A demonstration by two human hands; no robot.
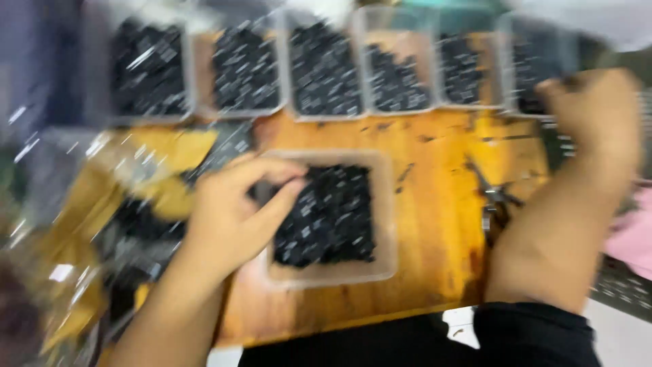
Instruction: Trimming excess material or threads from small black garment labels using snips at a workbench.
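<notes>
The picture is blurred by motion. My left hand [238, 207] rests at the left rim of a clear plastic tray [387, 224] full of small black parts [333, 211]. Its fingers curl in over the parts; whether they pinch one I cannot tell. My right hand [594, 112] reaches to the far right, fingers closed at the rightmost clear tray [506, 64] in the back row. What it holds is too blurred to see.
Several clear trays of black parts line the back of the orange wooden table [435, 177]. A yellow and clear plastic bag [122, 183] with more black parts lies at the left. A few loose parts [496, 200] lie near my right forearm.
</notes>
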